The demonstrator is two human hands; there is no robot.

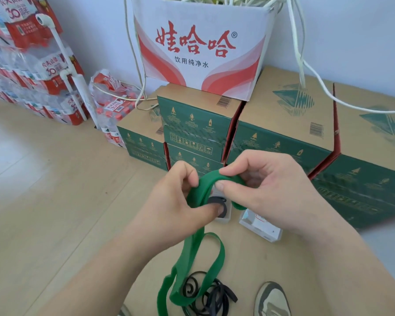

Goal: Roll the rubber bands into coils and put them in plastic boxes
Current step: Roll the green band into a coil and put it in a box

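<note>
**Rolling the Green Band Up Tight**

The person holds the green band (189, 254) up in the air with both hands. The left hand (176, 201) pinches it with thumb and curled fingers. The right hand (271, 192) pinches the top bend between thumb and first finger. The rest of the band hangs down in a long loop to the floor (55, 201), where it lies over a heap of black bands (214, 297).

The roll looks only just begun. To do it well, the person should fold the end small, then turn it round and round. One hand should pinch the roll so it cannot spring open — rubber likes to pop back. The other hand should feed the band in flat, with no twist. The loop might catch on the black bands, so it should be lifted free gently.

Two small plastic boxes sit on the floor under the hands. One box (224, 219) has a black coil (214, 199) in it. The other box (260, 226) is just beside it; what is inside cannot be told.

The green cardboard boxes (283, 144) stand close behind, like a wall. A shoe (271, 299) is near the black bands. The left side has lots of open floor — the best room for moving.
</note>
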